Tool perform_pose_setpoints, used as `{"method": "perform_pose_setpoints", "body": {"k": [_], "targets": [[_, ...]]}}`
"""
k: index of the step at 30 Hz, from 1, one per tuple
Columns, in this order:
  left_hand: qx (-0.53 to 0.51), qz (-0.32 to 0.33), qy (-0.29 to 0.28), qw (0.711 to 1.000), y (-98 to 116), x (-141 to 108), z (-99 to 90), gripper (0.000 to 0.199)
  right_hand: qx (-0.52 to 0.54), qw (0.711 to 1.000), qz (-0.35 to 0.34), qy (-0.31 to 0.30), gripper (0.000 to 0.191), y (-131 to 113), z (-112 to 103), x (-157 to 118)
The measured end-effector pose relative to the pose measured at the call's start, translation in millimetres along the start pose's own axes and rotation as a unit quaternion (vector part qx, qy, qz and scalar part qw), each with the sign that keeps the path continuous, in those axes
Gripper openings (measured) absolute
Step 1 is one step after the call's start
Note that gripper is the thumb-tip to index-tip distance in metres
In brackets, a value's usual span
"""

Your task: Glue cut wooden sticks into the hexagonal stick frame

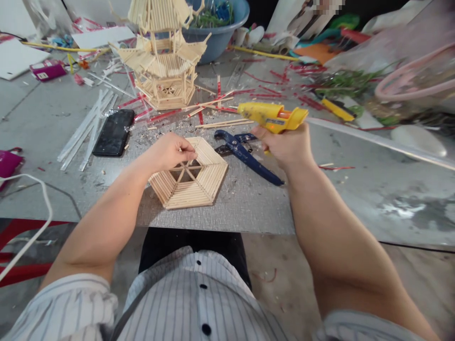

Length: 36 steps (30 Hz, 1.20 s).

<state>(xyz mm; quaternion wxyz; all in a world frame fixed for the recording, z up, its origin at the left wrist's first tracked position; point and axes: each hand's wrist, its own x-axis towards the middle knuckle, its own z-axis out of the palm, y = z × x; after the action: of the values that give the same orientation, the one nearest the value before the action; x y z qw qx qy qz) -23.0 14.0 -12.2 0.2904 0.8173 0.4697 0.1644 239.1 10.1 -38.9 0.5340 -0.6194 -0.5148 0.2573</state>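
Hexagonal stick panel (189, 195) lies flat on counter (261, 208), under our left hand (173, 150), nearer of two; fingertips (192, 155) bunched, grip contents we cannot tell. Our right hand (292, 146) wraps yellow glue gun (259, 112), nozzle (233, 108) pointing left; panel sits left of it, closer to us.

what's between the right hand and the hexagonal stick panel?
A dark-blue plier-like tool lies between the right hand, which grips the yellow glue gun, and the hexagonal stick panel; head view.
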Motion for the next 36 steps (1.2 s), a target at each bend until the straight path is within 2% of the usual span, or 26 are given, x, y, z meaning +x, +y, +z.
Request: {"method": "perform_pose_setpoints", "body": {"k": [6,13,19,28,33,36], "targets": [[0.028,0.013,-0.127,0.991,0,-3,-9.5,0.010,-0.042,0.998,0.020,0.051,0.026,8,-7,13],[0.110,0.006,-0.225,0.968,18,1,-8.3,0.006,-0.048,0.998,0.016,0.043,0.022,10,-6,10],[0.122,0.003,-0.227,0.966,13,7,-7.2,0.005,-0.032,0.998,0.007,0.052,0.023,13,-6,12],[0.068,0.003,-0.232,0.970,1,13,-4.0,0.008,-0.062,0.997,-0.021,0.045,0.021,25,-9,14],[0.058,0.028,-0.234,0.970,1,13,-2.4,0.009,-0.057,0.997,-0.021,0.045,0.018,22,-9,12],[0.062,0.021,-0.240,0.968,2,12,-1.1,0.010,-0.070,0.996,-0.016,0.048,0.019,18,-8,11]]}}
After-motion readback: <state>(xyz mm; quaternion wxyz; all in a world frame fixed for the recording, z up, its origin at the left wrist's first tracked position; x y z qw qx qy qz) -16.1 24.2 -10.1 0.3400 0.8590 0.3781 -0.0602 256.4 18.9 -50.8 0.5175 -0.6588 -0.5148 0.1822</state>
